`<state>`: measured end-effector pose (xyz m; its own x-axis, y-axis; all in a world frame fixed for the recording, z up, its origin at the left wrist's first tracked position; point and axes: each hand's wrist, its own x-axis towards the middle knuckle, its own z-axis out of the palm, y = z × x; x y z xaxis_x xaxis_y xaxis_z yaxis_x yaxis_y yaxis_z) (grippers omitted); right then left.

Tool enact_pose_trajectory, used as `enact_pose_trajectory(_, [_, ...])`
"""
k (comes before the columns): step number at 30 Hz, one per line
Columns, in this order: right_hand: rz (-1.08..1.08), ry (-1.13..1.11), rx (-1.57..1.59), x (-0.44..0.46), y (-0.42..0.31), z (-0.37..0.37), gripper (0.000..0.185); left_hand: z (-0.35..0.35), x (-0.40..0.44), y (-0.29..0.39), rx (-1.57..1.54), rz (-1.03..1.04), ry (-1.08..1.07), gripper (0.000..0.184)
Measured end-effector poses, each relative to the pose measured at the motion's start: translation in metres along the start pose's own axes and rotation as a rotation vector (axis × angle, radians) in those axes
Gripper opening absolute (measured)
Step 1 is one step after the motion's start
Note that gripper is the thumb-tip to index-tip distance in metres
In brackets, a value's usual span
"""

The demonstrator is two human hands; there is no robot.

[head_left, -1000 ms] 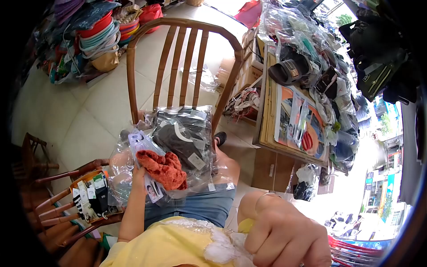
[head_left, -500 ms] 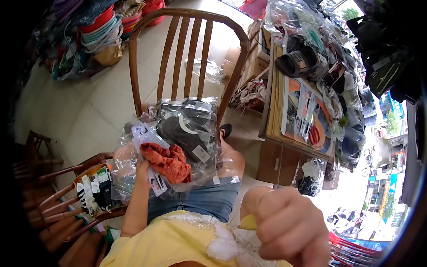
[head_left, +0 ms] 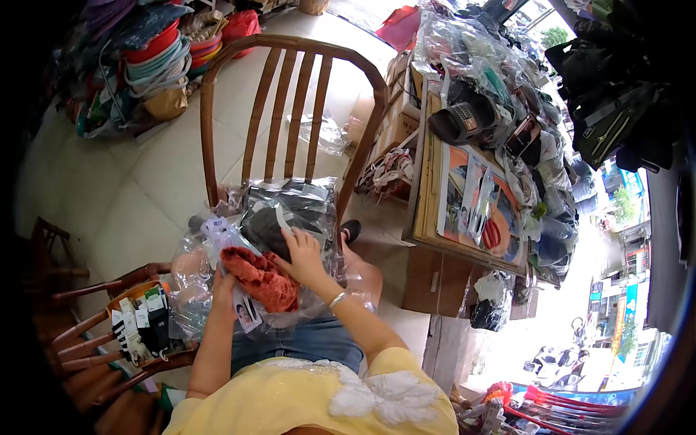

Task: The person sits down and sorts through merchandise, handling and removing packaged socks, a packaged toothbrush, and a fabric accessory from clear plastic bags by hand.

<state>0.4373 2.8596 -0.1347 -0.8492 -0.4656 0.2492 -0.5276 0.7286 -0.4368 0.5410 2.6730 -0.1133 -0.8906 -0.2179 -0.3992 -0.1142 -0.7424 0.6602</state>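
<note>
Item, one orange-red fluffy cloth (head_left: 259,281), bunched, lying on clear plastic over the lap, between the two hands; long axis slanting from upper left to lower right in the view. Item, one pale printed packet (head_left: 248,316), narrow, partly covered by the cloth, its ends showing above and below, on much the same slant. Left hand (head_left: 222,284): closed about the near left edge of packet and cloth, fingers partly hidden; whether the cloth itself is pinched cannot be told. Right hand (head_left: 304,255): palm down, fingers spread apart, laid on the dark bagged goods (head_left: 262,228), fingertips by a white strip (head_left: 282,217); thumb at the upper right border of the cloth. Governing relation — cloth directly to the right of the left hand, and to the lower left of the right hand; both are close, the left against its side, the right reaching it by the thumb only. Wristband (head_left: 337,299), silvery, on the right wrist. Beyond the lap: wooden chair (head_left: 207,138), slatted back, upright. To the right: surface (head_left: 426,196) with dark slipper (head_left: 460,122) and red-handled scissors (head_left: 492,233). To the left, well apart from the cloth: tray (head_left: 116,319) of packaged small goods — knitwear, by appearance.
</note>
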Motion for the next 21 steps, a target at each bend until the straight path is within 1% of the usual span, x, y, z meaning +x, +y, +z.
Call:
enact_pose_trajectory(1, [-0.003,-0.023,0.015,-0.004,-0.001,0.006,0.067,-0.002,0.0,0.0,-0.007,0.001,0.011,0.049])
enact_pose_trajectory(3, [0.011,-0.113,-0.067,-0.009,0.0,0.018,0.065,-0.01,0.005,-0.001,0.013,-0.01,0.004,0.049])
enact_pose_trajectory(4, [0.012,-0.111,-0.067,-0.011,-0.002,0.02,0.065,-0.012,0.006,-0.002,0.007,-0.013,-0.002,0.048])
enact_pose_trajectory(6, [0.077,-0.1,0.155,-0.013,-0.006,0.025,0.064,-0.017,0.01,-0.003,0.003,-0.013,-0.009,0.047])
enact_pose_trajectory(7, [0.077,-0.1,0.154,-0.012,-0.012,0.024,0.064,-0.018,0.012,-0.004,-0.001,0.005,-0.006,0.044])
enact_pose_trajectory(9, [0.042,-0.215,0.675,-0.015,-0.026,0.022,0.066,-0.016,0.013,-0.007,-0.007,0.018,-0.001,0.041])
enact_pose_trajectory(10, [-0.008,-0.22,0.687,-0.018,-0.04,0.011,0.072,-0.009,0.015,-0.006,-0.046,0.007,0.028,0.039])
enact_pose_trajectory(11, [0.013,-0.253,0.712,-0.024,-0.047,0.012,0.081,-0.005,0.017,-0.005,-0.086,-0.001,0.054,0.037])
enact_pose_trajectory(12, [-0.013,-0.191,0.718,-0.03,-0.055,0.012,0.084,-0.007,0.024,-0.014,-0.052,0.057,0.042,0.036])
enact_pose_trajectory(13, [-0.038,-0.131,0.725,-0.033,-0.065,0.008,0.088,-0.004,0.024,-0.011,-0.055,0.06,0.043,0.036])
enact_pose_trajectory(14, [-0.066,-0.162,0.787,-0.034,-0.075,0.004,0.089,0.004,0.021,-0.005,-0.221,-0.06,-0.152,0.039])
enact_pose_trajectory(15, [-0.036,-0.179,0.75,-0.039,-0.086,-0.003,0.087,0.014,0.019,0.001,-0.385,-0.181,-0.348,0.043])
enact_pose_trajectory(16, [-0.006,-0.128,0.743,-0.04,-0.093,-0.004,0.08,0.03,0.017,0.006,-0.512,-0.165,-0.384,0.053])
enact_pose_trajectory(17, [0.023,-0.078,0.736,-0.039,-0.097,-0.003,0.073,0.016,0.026,-0.002,-0.512,-0.164,-0.384,0.053])
enact_pose_trajectory(18, [0.022,-0.078,0.736,-0.037,-0.098,-0.001,0.073,-0.009,0.042,-0.017,-0.474,-0.147,-0.358,0.052])
enact_pose_trajectory(19, [0.058,-0.032,0.706,-0.031,-0.097,0.0,0.062,-0.023,0.05,-0.026,-0.435,-0.132,-0.333,0.052])
enact_pose_trajectory(20, [0.096,0.014,0.676,-0.025,-0.096,-0.001,0.051,0.005,0.031,-0.018,-0.288,-0.042,-0.124,0.051])
enact_pose_trajectory(21, [0.096,0.016,0.677,-0.02,-0.095,-0.003,0.051,0.013,0.022,-0.014,-0.286,-0.043,-0.125,0.051])
